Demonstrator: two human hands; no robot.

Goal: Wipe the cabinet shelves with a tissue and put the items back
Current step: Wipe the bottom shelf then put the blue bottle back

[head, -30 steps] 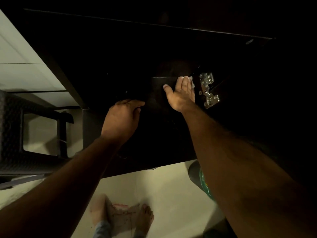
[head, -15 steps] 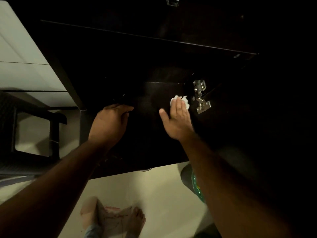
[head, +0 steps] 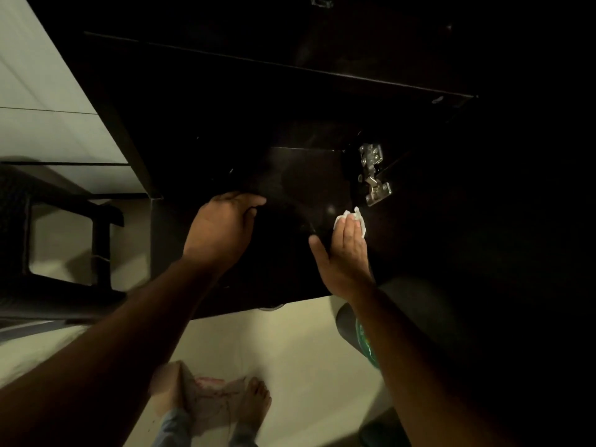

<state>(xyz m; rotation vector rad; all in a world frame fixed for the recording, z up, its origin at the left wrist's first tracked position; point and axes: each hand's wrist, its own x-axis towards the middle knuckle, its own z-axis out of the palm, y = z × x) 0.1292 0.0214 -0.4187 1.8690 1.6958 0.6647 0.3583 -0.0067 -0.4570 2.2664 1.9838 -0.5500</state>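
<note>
Right hand [head: 346, 253], fingers straight, presses the tissue [head: 351, 219] flat on the dark shelf [head: 306, 175].

The room is dim, and most light falls on the pale floor [head: 290, 343] at the bottom. Left of the floor stands a dark chair [head: 64, 240] with open gaps between its bars. Above the chair, light wall tiles [head: 48, 117] meet in thin lines. Right of the floor lies a greenish round object [head: 362, 337], partly hidden.
</note>
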